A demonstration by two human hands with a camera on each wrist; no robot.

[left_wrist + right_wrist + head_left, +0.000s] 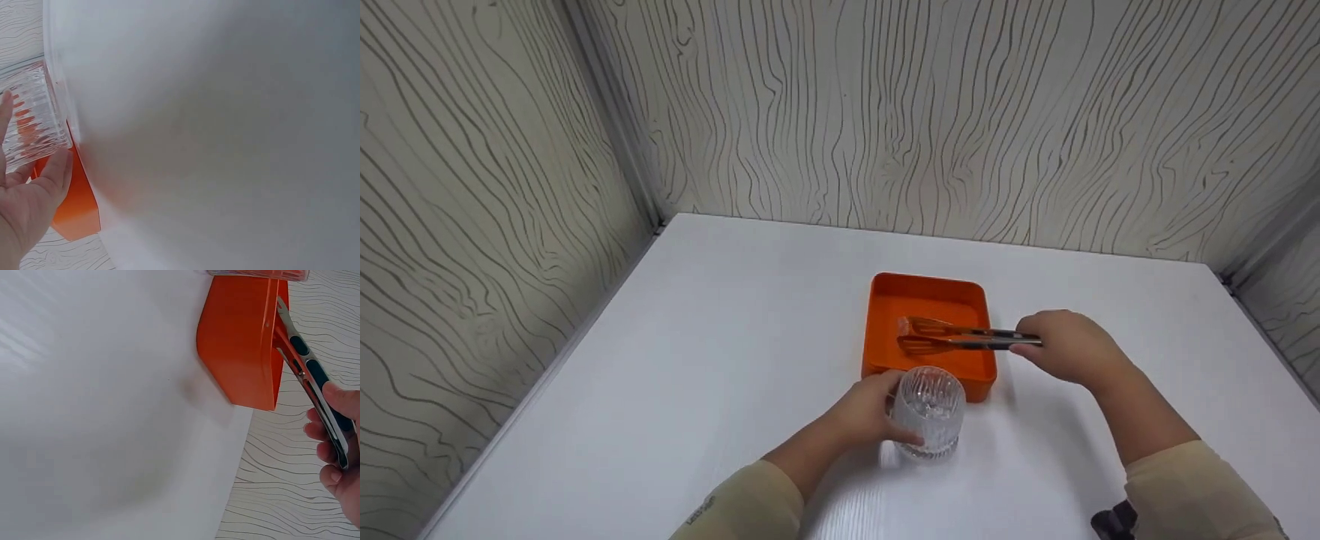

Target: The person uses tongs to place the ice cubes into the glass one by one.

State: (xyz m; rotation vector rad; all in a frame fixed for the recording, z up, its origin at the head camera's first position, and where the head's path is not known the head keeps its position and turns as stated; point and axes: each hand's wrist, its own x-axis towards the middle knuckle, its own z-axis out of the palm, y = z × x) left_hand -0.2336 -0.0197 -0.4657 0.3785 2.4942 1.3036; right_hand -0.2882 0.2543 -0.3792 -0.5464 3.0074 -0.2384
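Note:
My left hand [864, 414] grips a clear ribbed drinking glass [931, 411] from its left side, thumb at the front. The glass stands just in front of an orange square box [934, 294], with some clear contents low inside. In my right hand [1071, 346] is a pair of tongs [986, 341] with metal handles and orange heads, reaching over the box's right rim. A small translucent piece [903, 325] shows at the far tip of the tongs; its kind is too small to tell. The right wrist view shows thumb and fingers around the dark-padded handles.
The box and glass stand on a white table [720, 330]. Walls with a wood-grain line pattern [840, 112] rise behind and at the sides. A dark object [1114, 521] sits by the right sleeve at the bottom edge.

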